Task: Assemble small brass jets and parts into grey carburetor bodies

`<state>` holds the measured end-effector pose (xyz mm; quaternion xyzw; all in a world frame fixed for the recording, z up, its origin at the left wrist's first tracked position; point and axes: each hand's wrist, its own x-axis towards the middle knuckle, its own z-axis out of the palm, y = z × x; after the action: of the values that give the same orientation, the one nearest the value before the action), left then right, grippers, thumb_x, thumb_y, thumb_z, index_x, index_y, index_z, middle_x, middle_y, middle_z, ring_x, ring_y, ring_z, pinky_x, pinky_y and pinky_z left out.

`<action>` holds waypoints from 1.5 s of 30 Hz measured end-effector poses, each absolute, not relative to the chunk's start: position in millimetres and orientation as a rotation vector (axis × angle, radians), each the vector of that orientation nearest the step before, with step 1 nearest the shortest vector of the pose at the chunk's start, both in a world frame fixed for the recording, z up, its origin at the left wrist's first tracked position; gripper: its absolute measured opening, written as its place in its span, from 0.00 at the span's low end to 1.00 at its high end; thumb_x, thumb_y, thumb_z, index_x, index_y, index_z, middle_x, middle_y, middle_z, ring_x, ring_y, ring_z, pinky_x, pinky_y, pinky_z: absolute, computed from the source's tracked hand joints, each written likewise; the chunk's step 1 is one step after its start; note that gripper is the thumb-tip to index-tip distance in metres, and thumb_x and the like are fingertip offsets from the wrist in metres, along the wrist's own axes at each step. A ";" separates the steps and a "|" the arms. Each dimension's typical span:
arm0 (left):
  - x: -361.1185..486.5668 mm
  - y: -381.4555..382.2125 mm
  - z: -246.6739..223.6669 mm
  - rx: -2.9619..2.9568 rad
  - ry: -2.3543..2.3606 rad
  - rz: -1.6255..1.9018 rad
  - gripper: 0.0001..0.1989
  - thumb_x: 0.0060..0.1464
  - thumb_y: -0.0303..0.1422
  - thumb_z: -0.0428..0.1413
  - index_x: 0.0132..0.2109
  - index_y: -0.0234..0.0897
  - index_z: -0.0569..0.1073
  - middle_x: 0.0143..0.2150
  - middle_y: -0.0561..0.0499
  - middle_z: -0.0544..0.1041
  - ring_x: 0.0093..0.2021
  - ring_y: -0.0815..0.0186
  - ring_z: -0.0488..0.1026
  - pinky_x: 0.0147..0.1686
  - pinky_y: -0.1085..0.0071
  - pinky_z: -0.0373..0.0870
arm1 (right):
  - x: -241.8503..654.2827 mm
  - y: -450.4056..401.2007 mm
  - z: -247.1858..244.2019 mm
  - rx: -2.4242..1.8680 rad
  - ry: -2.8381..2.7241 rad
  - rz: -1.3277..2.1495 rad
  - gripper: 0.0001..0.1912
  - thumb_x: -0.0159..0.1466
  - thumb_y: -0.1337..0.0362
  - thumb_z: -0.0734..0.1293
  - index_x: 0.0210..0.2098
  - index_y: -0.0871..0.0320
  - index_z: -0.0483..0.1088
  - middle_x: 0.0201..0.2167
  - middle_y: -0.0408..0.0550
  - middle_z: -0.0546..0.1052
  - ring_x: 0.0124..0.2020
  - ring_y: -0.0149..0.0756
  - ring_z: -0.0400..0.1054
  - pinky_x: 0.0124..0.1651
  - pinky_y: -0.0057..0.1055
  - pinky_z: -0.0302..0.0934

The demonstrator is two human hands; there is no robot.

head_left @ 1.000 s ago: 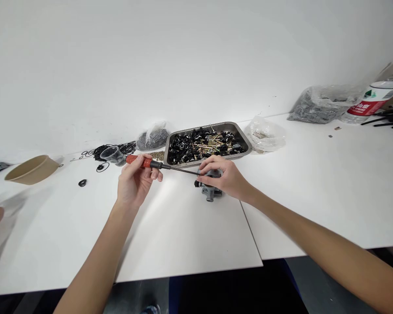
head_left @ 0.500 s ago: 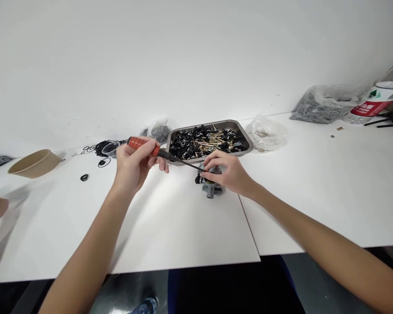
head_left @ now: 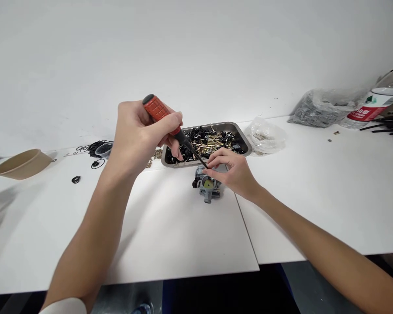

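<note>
My left hand [head_left: 140,139] is wrapped round the red-and-black handle of a screwdriver [head_left: 160,111], held tilted with its dark shaft running down to the right. At the shaft's tip, the thumb and fingers of my right hand [head_left: 231,170] are pinched together. Whatever lies between them, perhaps only the tip itself, is too small to tell. Just below these fingertips a grey metal carburetor [head_left: 207,196] stands on the white table, its round opening showing a yellowish disc inside. Part of the carburetor's top is hidden behind my right fingers.
Behind the carburetor is a metal tray [head_left: 247,144] of black parts and brass-coloured screws. A clear plastic bag [head_left: 267,135] lies beside it. Farther right are a bag of grey parts [head_left: 317,109] and a bottle [head_left: 370,109]. Black rings [head_left: 76,179] and a tan bowl [head_left: 22,168] are left.
My left hand has risen, bringing the screwdriver to a steeper angle. My right hand has shifted slightly, so the carburetor's opening shows more. At the far left, another hand has mostly left the view.
</note>
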<state>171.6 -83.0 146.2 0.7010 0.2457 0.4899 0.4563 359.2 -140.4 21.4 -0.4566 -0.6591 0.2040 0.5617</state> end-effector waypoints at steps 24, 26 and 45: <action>182.9 -115.8 139.1 1.748 0.765 1.344 0.10 0.53 0.26 0.64 0.26 0.30 0.73 0.23 0.54 0.69 0.19 0.75 0.69 0.17 0.80 0.59 | 355.4 -140.0 17.6 -1.062 -1.614 0.370 0.06 0.58 0.67 0.75 0.27 0.54 0.75 0.34 0.45 0.76 0.36 0.36 0.72 0.41 0.38 0.70; 184.2 -117.9 142.0 1.804 0.755 1.333 0.09 0.51 0.24 0.64 0.26 0.31 0.74 0.24 0.54 0.70 0.20 0.76 0.68 0.17 0.80 0.58 | 355.8 -139.9 17.4 -1.047 -1.637 0.365 0.06 0.58 0.65 0.75 0.27 0.54 0.75 0.34 0.45 0.76 0.37 0.37 0.72 0.42 0.39 0.70; 176.9 -104.3 146.0 1.925 0.490 1.524 0.10 0.51 0.21 0.60 0.23 0.31 0.73 0.24 0.52 0.71 0.16 0.72 0.66 0.08 0.74 0.59 | 369.7 -133.5 14.7 -1.035 -2.107 0.787 0.35 0.55 0.55 0.77 0.60 0.46 0.66 0.61 0.50 0.65 0.64 0.47 0.59 0.67 0.50 0.56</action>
<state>176.9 -104.3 146.0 0.7301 0.1858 0.5779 0.3138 369.7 -133.5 14.7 -0.3951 -0.8044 0.3004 0.3265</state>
